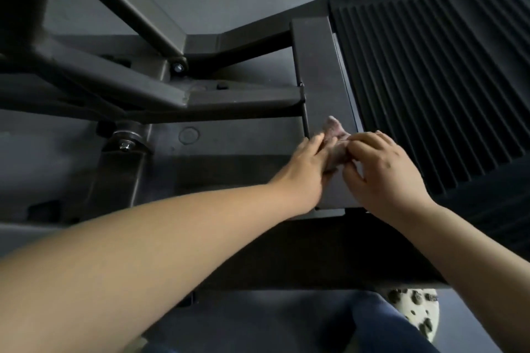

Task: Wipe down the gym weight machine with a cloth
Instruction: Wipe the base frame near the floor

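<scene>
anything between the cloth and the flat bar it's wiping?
Nothing visible. The small crumpled pinkish cloth sits right on the dark flat metal bar, held between the left hand and right hand; the bar beyond is bare.

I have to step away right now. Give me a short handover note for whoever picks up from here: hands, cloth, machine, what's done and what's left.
Left hand: fingers on the left side of the cloth, pinching it.
Right hand: fingers curled on the right side of the same cloth.
The cloth is small, pale and bunched between both hands, over the flat dark panel just left of the ribbed rubber footplate.
Done: cannot tell from this view which surfaces have been wiped.
Left: treat the panel, the footplate and the frame bars with their bolts as still to wipe.
</scene>
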`<action>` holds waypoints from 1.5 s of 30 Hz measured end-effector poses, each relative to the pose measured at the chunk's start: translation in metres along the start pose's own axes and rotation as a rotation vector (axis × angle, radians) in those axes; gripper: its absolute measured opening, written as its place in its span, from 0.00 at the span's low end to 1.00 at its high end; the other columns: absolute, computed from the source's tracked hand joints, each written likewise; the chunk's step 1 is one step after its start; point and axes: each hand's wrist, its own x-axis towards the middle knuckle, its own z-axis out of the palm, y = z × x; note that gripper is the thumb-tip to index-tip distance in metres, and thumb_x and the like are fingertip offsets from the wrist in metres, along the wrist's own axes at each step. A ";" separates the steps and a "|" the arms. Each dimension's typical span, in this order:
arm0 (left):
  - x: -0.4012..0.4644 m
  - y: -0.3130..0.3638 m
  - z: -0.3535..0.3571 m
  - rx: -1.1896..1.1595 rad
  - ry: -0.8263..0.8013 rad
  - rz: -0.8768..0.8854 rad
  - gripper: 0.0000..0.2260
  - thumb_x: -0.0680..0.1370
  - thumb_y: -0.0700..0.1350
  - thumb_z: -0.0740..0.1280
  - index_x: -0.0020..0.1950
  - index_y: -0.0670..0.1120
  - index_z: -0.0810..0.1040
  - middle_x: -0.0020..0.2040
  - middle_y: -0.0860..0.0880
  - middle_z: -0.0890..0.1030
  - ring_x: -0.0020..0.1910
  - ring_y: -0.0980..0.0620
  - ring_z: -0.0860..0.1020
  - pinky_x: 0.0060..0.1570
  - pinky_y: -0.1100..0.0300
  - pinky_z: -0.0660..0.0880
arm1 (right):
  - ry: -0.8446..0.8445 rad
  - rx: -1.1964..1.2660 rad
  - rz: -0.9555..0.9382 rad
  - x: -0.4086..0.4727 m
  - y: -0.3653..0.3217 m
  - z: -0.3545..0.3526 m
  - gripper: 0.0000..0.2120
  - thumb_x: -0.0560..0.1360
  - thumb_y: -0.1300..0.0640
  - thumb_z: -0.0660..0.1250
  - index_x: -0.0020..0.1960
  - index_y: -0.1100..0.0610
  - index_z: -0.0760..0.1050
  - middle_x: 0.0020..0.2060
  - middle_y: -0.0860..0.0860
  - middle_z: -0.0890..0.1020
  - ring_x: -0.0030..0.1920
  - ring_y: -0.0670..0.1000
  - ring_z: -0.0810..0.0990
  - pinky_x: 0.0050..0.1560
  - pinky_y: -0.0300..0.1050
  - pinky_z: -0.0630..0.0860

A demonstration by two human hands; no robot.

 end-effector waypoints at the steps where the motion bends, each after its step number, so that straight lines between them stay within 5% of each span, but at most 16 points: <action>1: 0.003 0.001 0.008 -0.028 0.005 0.009 0.24 0.82 0.44 0.57 0.78 0.48 0.55 0.79 0.47 0.48 0.77 0.46 0.45 0.74 0.56 0.44 | -0.028 0.003 0.055 0.001 0.003 0.000 0.10 0.68 0.56 0.58 0.37 0.61 0.75 0.39 0.56 0.80 0.41 0.61 0.78 0.46 0.52 0.75; 3: 0.001 -0.007 0.023 -0.036 -0.045 0.046 0.22 0.81 0.45 0.60 0.75 0.50 0.62 0.79 0.49 0.47 0.76 0.45 0.41 0.73 0.54 0.44 | -0.139 0.034 0.144 0.000 0.006 0.002 0.05 0.68 0.60 0.63 0.35 0.59 0.74 0.37 0.54 0.78 0.41 0.61 0.76 0.41 0.51 0.74; 6: -0.025 -0.021 0.023 -0.146 -0.035 0.213 0.25 0.77 0.46 0.66 0.74 0.53 0.65 0.79 0.48 0.49 0.77 0.47 0.51 0.74 0.49 0.57 | -0.268 0.088 0.045 -0.007 0.003 0.002 0.08 0.67 0.55 0.61 0.36 0.57 0.77 0.37 0.50 0.79 0.40 0.58 0.76 0.39 0.51 0.76; 9: -0.045 -0.038 0.012 0.067 -0.115 0.445 0.26 0.80 0.48 0.61 0.77 0.55 0.57 0.78 0.54 0.49 0.76 0.54 0.52 0.73 0.57 0.59 | -0.410 0.148 -0.076 -0.005 -0.009 -0.002 0.16 0.65 0.48 0.55 0.35 0.53 0.79 0.41 0.47 0.82 0.42 0.54 0.79 0.40 0.46 0.78; 11: -0.049 -0.046 -0.007 0.204 -0.225 0.474 0.25 0.79 0.51 0.58 0.76 0.52 0.60 0.78 0.51 0.51 0.76 0.49 0.53 0.71 0.54 0.62 | -0.498 0.196 -0.088 -0.001 -0.014 -0.002 0.17 0.65 0.47 0.54 0.38 0.50 0.80 0.45 0.46 0.83 0.47 0.51 0.81 0.44 0.45 0.79; 16: -0.023 -0.064 -0.063 0.637 -0.224 0.264 0.30 0.79 0.35 0.56 0.78 0.50 0.47 0.77 0.54 0.38 0.75 0.48 0.34 0.69 0.54 0.62 | -0.407 0.134 -0.203 0.014 -0.015 0.004 0.11 0.68 0.56 0.62 0.44 0.50 0.83 0.46 0.47 0.83 0.41 0.54 0.82 0.37 0.47 0.80; 18: -0.003 -0.065 -0.071 0.728 -0.108 0.246 0.32 0.77 0.33 0.57 0.78 0.47 0.49 0.78 0.51 0.42 0.76 0.43 0.37 0.66 0.52 0.67 | -0.357 0.056 -0.201 0.023 -0.014 0.008 0.12 0.68 0.57 0.63 0.46 0.50 0.83 0.47 0.49 0.83 0.40 0.56 0.82 0.36 0.50 0.80; 21: 0.037 -0.061 -0.065 0.891 -0.031 0.263 0.29 0.78 0.35 0.56 0.77 0.40 0.49 0.78 0.45 0.45 0.75 0.37 0.41 0.67 0.47 0.67 | -0.334 -0.102 -0.153 0.039 -0.008 0.015 0.16 0.69 0.54 0.59 0.52 0.53 0.81 0.48 0.52 0.81 0.42 0.58 0.81 0.41 0.52 0.79; 25: 0.074 -0.062 -0.060 1.068 -0.036 0.186 0.27 0.81 0.41 0.49 0.77 0.42 0.40 0.78 0.47 0.38 0.75 0.38 0.37 0.70 0.47 0.63 | -0.396 -0.267 -0.076 0.051 0.002 0.033 0.25 0.68 0.51 0.70 0.63 0.56 0.75 0.60 0.56 0.77 0.52 0.60 0.78 0.52 0.54 0.76; 30: 0.082 -0.077 -0.066 1.143 -0.067 0.200 0.26 0.82 0.41 0.49 0.78 0.43 0.41 0.77 0.45 0.37 0.75 0.39 0.37 0.73 0.49 0.55 | -0.385 -0.369 -0.137 0.064 0.007 0.053 0.25 0.58 0.47 0.79 0.50 0.59 0.82 0.56 0.64 0.79 0.53 0.66 0.79 0.50 0.62 0.77; 35: 0.068 -0.113 -0.082 1.218 -0.117 0.182 0.28 0.82 0.42 0.50 0.77 0.54 0.36 0.76 0.46 0.32 0.74 0.39 0.34 0.73 0.49 0.51 | -0.415 -0.408 -0.155 0.081 -0.001 0.072 0.25 0.54 0.48 0.80 0.48 0.58 0.83 0.56 0.64 0.79 0.55 0.68 0.78 0.54 0.65 0.74; 40: 0.034 -0.164 -0.132 1.367 -0.122 0.202 0.22 0.79 0.43 0.61 0.72 0.56 0.65 0.74 0.47 0.34 0.76 0.38 0.46 0.73 0.49 0.54 | -0.435 -0.397 -0.209 0.110 -0.024 0.094 0.23 0.54 0.50 0.80 0.46 0.59 0.82 0.59 0.64 0.78 0.57 0.65 0.77 0.58 0.65 0.72; 43: 0.009 -0.179 -0.164 1.509 -0.148 0.215 0.23 0.66 0.48 0.77 0.60 0.56 0.79 0.74 0.49 0.63 0.69 0.41 0.68 0.66 0.51 0.67 | -0.484 -0.451 -0.258 0.125 -0.046 0.103 0.23 0.60 0.49 0.77 0.52 0.59 0.81 0.65 0.65 0.72 0.62 0.66 0.74 0.62 0.66 0.69; 45: -0.008 -0.184 -0.184 1.580 -0.142 0.219 0.29 0.61 0.49 0.80 0.61 0.55 0.79 0.70 0.49 0.70 0.66 0.42 0.72 0.65 0.49 0.66 | -0.500 -0.533 -0.299 0.128 -0.058 0.110 0.23 0.74 0.48 0.66 0.65 0.59 0.72 0.74 0.66 0.56 0.72 0.67 0.60 0.70 0.65 0.55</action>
